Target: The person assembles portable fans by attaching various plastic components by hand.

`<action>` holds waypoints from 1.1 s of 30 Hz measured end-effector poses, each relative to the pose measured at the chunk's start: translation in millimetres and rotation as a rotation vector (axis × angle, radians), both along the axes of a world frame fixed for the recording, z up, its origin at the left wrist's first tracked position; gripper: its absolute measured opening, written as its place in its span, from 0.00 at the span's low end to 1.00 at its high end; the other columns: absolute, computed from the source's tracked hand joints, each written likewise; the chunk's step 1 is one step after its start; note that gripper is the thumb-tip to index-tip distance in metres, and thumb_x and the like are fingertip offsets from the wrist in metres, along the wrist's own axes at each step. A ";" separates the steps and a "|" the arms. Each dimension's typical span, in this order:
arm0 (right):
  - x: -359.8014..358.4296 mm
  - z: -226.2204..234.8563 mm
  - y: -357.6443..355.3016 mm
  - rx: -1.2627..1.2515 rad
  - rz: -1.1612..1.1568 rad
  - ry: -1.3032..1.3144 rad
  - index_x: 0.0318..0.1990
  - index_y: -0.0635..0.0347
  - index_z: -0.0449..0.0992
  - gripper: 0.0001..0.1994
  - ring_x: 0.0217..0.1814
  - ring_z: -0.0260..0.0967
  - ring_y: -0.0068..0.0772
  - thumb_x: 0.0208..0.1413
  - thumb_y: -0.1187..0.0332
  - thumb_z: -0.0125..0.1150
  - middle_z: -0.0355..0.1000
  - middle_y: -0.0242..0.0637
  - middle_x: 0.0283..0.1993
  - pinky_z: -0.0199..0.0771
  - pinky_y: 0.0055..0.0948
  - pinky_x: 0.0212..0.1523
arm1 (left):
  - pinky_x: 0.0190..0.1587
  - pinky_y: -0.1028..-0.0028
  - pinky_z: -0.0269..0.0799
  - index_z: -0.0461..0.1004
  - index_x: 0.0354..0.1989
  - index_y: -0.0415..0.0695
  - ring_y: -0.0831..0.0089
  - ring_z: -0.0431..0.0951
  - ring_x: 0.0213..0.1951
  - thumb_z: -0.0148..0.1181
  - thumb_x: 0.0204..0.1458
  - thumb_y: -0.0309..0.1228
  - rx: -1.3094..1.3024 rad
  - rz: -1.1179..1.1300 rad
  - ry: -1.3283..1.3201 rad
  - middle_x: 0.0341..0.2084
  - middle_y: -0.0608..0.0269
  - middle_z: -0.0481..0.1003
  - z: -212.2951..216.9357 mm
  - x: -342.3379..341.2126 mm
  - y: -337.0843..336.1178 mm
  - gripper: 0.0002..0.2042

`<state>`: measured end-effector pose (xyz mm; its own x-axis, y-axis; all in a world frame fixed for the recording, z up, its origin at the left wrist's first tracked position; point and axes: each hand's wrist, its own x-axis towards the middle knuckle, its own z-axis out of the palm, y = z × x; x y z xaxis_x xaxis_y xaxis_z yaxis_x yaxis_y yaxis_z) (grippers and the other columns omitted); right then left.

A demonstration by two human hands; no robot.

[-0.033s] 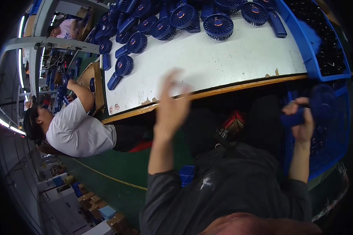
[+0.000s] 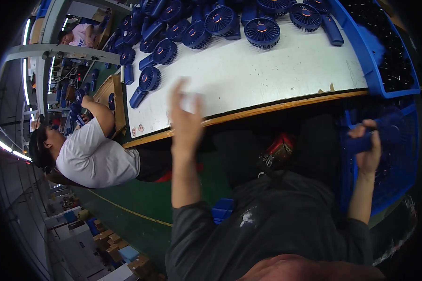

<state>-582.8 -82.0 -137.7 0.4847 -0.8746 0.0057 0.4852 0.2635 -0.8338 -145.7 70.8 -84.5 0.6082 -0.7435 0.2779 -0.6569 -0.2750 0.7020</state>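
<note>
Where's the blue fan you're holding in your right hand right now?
In the head view, the blue fan is low right, gripped by the right hand over the blue crate, below the white table's edge.

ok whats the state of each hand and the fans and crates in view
left hand: raised over the table edge, blurred, something small and pale at its fingers
right hand: closed around a blue fan
blue fans on table: lying flat, crowded at the far side
upper blue crate: holds dark parts
white table: near part bare
</note>
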 end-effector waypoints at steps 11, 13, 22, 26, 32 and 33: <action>-357.7 -259.4 15.5 0.026 -0.666 1.620 0.60 0.75 0.68 0.30 0.55 0.72 0.46 0.51 0.65 0.65 0.73 0.54 0.55 0.67 0.34 0.60 | 0.58 0.63 0.69 0.69 0.59 0.30 0.51 0.76 0.53 0.67 0.48 0.37 0.425 0.168 -0.378 0.51 0.39 0.74 -10.5 222.1 42.8 0.31; -335.3 -266.5 23.8 0.064 -0.664 1.900 0.61 0.74 0.67 0.31 0.65 0.66 0.54 0.51 0.66 0.64 0.68 0.61 0.61 0.61 0.37 0.67 | 0.56 0.64 0.71 0.70 0.58 0.30 0.52 0.77 0.50 0.68 0.47 0.37 0.497 0.198 -0.375 0.50 0.39 0.75 11.7 213.0 45.7 0.31; -209.0 -169.6 -7.4 -0.228 -0.477 1.222 0.58 0.69 0.72 0.18 0.60 0.71 0.35 0.65 0.69 0.57 0.73 0.47 0.58 0.67 0.31 0.62 | 0.36 0.80 0.70 0.69 0.52 0.35 0.80 0.74 0.31 0.68 0.47 0.28 0.013 0.116 0.420 0.30 0.67 0.75 18.2 113.2 52.1 0.23; -14.6 -35.0 22.3 -0.235 -0.212 0.870 0.54 0.63 0.75 0.13 0.54 0.73 0.31 0.64 0.70 0.58 0.75 0.40 0.51 0.72 0.29 0.58 | 0.40 0.71 0.74 0.69 0.47 0.38 0.71 0.77 0.33 0.72 0.45 0.33 -0.329 -0.115 0.897 0.31 0.59 0.76 -14.3 -22.2 14.6 0.23; 127.4 5.6 77.3 -0.355 0.420 0.463 0.62 0.65 0.65 0.29 0.54 0.72 0.30 0.54 0.71 0.69 0.72 0.43 0.54 0.74 0.29 0.52 | 0.50 0.57 0.77 0.55 0.64 0.40 0.52 0.79 0.48 0.70 0.50 0.48 -0.666 -0.296 1.232 0.51 0.46 0.72 -31.6 -152.3 -15.9 0.40; 138.9 11.4 86.5 -0.276 0.358 0.460 0.60 0.67 0.68 0.28 0.51 0.73 0.32 0.54 0.67 0.70 0.74 0.44 0.51 0.74 0.31 0.50 | 0.48 0.56 0.78 0.54 0.65 0.41 0.51 0.79 0.48 0.68 0.52 0.51 -0.640 -0.241 1.176 0.51 0.46 0.72 -32.4 -156.5 -15.8 0.40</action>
